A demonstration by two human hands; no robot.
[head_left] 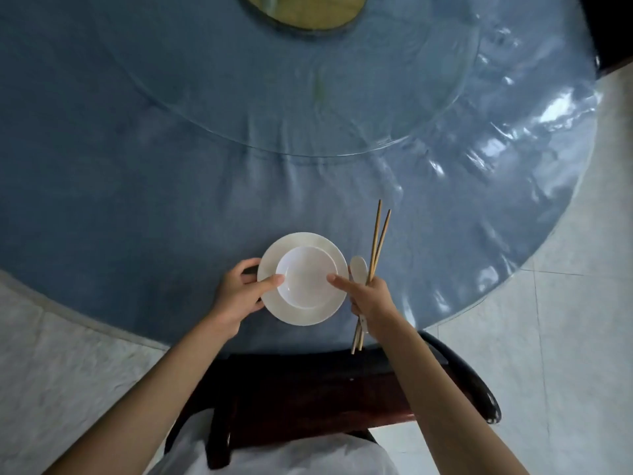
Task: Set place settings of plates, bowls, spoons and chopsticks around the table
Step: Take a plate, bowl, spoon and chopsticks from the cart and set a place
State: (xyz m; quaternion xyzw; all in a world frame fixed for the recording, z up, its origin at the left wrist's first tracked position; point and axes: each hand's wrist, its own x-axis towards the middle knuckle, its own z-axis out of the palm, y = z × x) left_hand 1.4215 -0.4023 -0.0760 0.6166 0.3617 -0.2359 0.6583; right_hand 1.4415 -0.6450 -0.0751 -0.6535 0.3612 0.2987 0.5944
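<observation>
A white plate [317,313] lies near the front edge of the round blue table [137,173], with a white bowl [306,282] sitting in it. My left hand [241,293] grips the plate's left rim, thumb on the bowl's edge. My right hand [371,298] holds a pair of wooden chopsticks [378,234] and a white spoon [358,269] together, to the right of the plate. Its index finger reaches out and touches the bowl's right rim.
A clear glass turntable [342,108] covers the table's middle. A dark wooden chair [308,395] stands between me and the table edge. Pale tiled floor [582,303] shows on the right and lower left. The tablecloth has a glossy plastic cover.
</observation>
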